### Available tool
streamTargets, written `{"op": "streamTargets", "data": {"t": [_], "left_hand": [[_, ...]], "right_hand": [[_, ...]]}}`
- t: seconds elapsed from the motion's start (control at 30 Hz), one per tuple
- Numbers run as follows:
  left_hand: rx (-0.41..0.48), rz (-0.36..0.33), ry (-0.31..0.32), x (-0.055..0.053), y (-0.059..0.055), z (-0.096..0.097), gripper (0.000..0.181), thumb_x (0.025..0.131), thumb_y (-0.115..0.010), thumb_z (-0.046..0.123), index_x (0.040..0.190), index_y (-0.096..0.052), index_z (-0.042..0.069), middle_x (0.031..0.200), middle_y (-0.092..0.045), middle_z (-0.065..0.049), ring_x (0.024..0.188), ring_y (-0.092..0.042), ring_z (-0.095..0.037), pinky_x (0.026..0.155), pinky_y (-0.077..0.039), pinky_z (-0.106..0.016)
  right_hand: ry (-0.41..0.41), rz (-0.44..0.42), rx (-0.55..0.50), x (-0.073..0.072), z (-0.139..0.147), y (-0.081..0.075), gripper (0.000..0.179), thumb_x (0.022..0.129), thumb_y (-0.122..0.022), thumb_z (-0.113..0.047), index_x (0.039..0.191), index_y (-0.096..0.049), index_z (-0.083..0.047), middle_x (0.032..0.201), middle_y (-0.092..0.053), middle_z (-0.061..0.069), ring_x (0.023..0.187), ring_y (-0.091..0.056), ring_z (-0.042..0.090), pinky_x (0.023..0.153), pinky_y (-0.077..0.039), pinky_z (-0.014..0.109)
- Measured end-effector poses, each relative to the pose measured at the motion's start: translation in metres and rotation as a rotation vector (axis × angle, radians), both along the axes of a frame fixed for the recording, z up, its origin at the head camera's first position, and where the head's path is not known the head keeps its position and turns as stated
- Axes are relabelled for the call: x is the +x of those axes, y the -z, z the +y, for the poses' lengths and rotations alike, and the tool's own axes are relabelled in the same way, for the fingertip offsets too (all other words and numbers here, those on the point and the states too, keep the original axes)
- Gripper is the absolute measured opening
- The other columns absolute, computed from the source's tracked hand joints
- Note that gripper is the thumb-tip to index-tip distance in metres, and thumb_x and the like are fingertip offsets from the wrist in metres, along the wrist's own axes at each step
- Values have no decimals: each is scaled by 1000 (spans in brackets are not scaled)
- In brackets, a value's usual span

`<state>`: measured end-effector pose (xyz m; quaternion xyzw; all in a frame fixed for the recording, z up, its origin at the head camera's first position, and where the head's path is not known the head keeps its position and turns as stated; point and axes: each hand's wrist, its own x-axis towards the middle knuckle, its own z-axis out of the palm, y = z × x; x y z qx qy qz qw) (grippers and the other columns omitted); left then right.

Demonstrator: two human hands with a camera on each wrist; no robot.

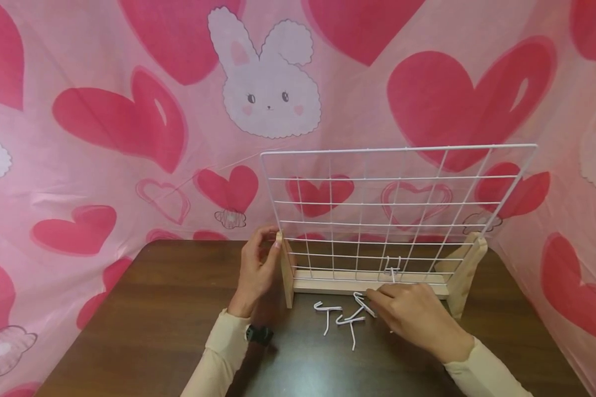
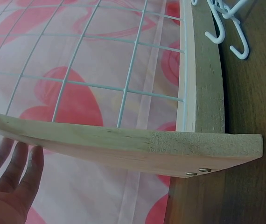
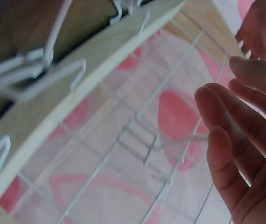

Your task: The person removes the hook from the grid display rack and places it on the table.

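Note:
A white wire grid panel (image 1: 399, 149) leans back in a wooden stand (image 1: 338, 285). My left hand (image 1: 258, 267) grips the upper end of the stand's left side piece (image 2: 109, 147), thumb in front. Bent, relaxed fingers mark my right hand (image 3: 245, 158), which holds nothing visible. It hovers before the stand's base, beside several loose white wire hooks (image 1: 351, 320) on the table. Behind it, one hook (image 3: 137, 140) hangs on the lower grid. In the head view my right fingertips are near the loose hooks; part of another white piece is mostly hidden below that hand.
The stand's right side piece (image 1: 467, 275) is at the right on the dark wooden table (image 1: 179, 320). A pink cloth (image 1: 347, 99) with hearts and rabbits hangs behind and around the table. A dark watch (image 1: 259, 334) is on my left wrist.

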<state>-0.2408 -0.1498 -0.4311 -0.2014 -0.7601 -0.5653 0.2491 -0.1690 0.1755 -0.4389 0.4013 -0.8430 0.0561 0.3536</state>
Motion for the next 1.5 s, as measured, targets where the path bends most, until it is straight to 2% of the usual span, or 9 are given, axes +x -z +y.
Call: {"op": "streamTargets", "data": {"t": [0.23, 0.43, 0.77, 0.9, 1.0, 1.07, 1.13, 1.23, 1.5], "left_hand": [[7, -1, 0, 1, -1, 0, 27, 98, -64, 1, 125, -65, 0, 119, -71, -21, 110, -67, -22, 90, -61, -31], [3, -6, -5, 1, 0, 0, 27, 99, -63, 2, 126, -65, 1, 119, -71, -22, 110, -67, -21, 90, -60, -29], [5, -13, -15, 1, 1, 0, 27, 99, -64, 1, 125, -65, 1, 118, -71, -20, 109, -65, -15, 89, -60, -29], [3, -15, -15, 1, 0, 0, 26, 99, -63, 2, 125, -65, 1, 118, -71, -19, 109, -65, -14, 89, -60, -29], [0, -13, -15, 1, 0, 0, 26, 99, -63, 2, 125, -65, 1, 118, -71, -20, 109, -65, -14, 89, -60, -31], [-1, -10, -16, 1, 0, 0, 27, 98, -64, 2, 125, -65, 1, 118, -71, -21, 109, -65, -15, 89, -60, -31], [-2, -5, -16, 0, 0, 0, 27, 98, -64, 1, 125, -65, 0, 117, -71, -20, 109, -66, -15, 88, -60, -31], [-2, -1, -16, 0, 0, 0, 27, 98, -64, 2, 125, -65, -1, 116, -71, -19, 108, -66, -16, 88, -60, -31], [-2, -4, -11, 0, 0, 1, 27, 98, -64, 2, 125, -65, 2, 116, -70, -23, 108, -67, -19, 89, -60, -29]], "right_hand": [[2, 41, -55, -5, 8, -8, 54, 113, -30, -36, 95, -76, -16, 79, -73, -5, 62, -70, 14, 46, -49, 33], [16, 14, -77, -6, 12, -11, 57, 113, -32, -43, 99, -78, -12, 85, -76, 0, 63, -72, 15, 50, -54, 36], [94, -8, -69, -11, 20, -10, 66, 110, -28, -57, 101, -77, -13, 79, -70, 0, 51, -61, 15, 41, -40, 32], [115, -13, -49, -17, 26, -6, 70, 109, -27, -61, 101, -78, -12, 79, -71, 2, 52, -64, 18, 42, -42, 34], [120, -23, -28, -21, 30, -4, 49, 104, -54, -55, 104, -78, -12, 82, -73, 3, 54, -66, 20, 43, -44, 36], [123, -29, -13, -22, 32, -2, 35, 91, -74, -44, 105, -79, -13, 82, -73, 3, 54, -66, 19, 43, -43, 35], [128, -37, -8, -23, 33, -1, 36, 75, -85, -33, 105, -78, -13, 82, -72, 1, 53, -65, 19, 42, -42, 34], [136, -46, -11, -24, 34, 1, 39, 69, -89, -25, 104, -78, -14, 80, -71, -1, 53, -64, 18, 42, -41, 33], [126, -52, -28, -25, 36, 5, 31, 72, -85, -21, 101, -77, -14, 78, -71, -2, 54, -64, 18, 41, -41, 34]]}}
